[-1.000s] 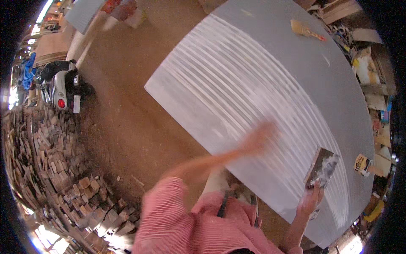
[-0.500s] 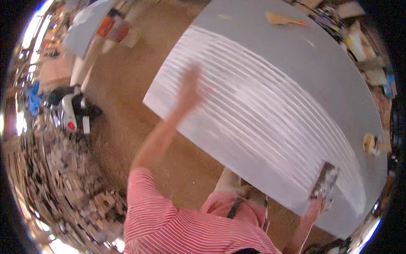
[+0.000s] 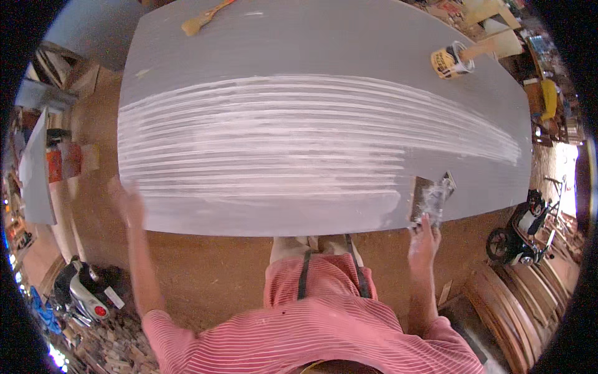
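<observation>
Before me lies a large grey panel (image 3: 299,37), with ridged white paste (image 3: 268,128) spread in long streaks over its middle and a smoother white band along the near edge. My right hand (image 3: 425,242) grips a dark flat board (image 3: 420,194) smeared with white paste, held over the panel's near right part. A small flat blade (image 3: 449,182) shows at the board's far corner; how it is held cannot be made out. Motion blurs my left hand (image 3: 129,202) at the panel's left near corner. Nothing can be made out in it, and its fingers are smeared.
On the panel's far side are a paintbrush (image 3: 198,23) at left and an open tin (image 3: 450,61) at right, with a wooden piece across its top. Motorbikes stand on the floor at left (image 3: 84,293) and right (image 3: 526,230). Curved planks (image 3: 504,311) are stacked at lower right.
The view has swung round, so the panel now lies level across it. My left hand has gone from over the ridged paste to the panel's left edge. My right hand still holds the board.
</observation>
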Motion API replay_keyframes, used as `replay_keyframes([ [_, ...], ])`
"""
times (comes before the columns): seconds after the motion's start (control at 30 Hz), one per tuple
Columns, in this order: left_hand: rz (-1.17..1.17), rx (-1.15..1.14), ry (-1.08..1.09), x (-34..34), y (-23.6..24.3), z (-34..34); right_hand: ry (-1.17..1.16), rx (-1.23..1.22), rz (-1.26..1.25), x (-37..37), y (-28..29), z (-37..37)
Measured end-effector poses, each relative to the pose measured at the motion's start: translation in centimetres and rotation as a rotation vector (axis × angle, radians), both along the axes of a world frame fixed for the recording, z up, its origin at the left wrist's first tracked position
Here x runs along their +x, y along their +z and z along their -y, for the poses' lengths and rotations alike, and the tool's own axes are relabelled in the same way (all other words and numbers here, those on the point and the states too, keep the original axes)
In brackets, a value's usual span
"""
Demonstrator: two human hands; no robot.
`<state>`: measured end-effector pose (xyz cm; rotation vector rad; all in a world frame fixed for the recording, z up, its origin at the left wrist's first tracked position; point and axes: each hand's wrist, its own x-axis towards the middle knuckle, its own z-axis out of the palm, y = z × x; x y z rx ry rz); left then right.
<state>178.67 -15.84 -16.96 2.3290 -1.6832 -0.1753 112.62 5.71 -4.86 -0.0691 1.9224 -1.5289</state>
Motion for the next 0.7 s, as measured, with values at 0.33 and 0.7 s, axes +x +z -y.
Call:
replay_keyframes([
  [0.33, -0.711, -0.021, -0.880, -64.3, 2.2, -2.6, -0.026, 0.232, -0.408, -5.8, 5.4, -12.2],
  [0.7, 0.067, 0.227, -0.572, -35.9, 0.8, 0.2, -0.121, 0.356, -0.376, -14.9, 3.5, -24.7],
])
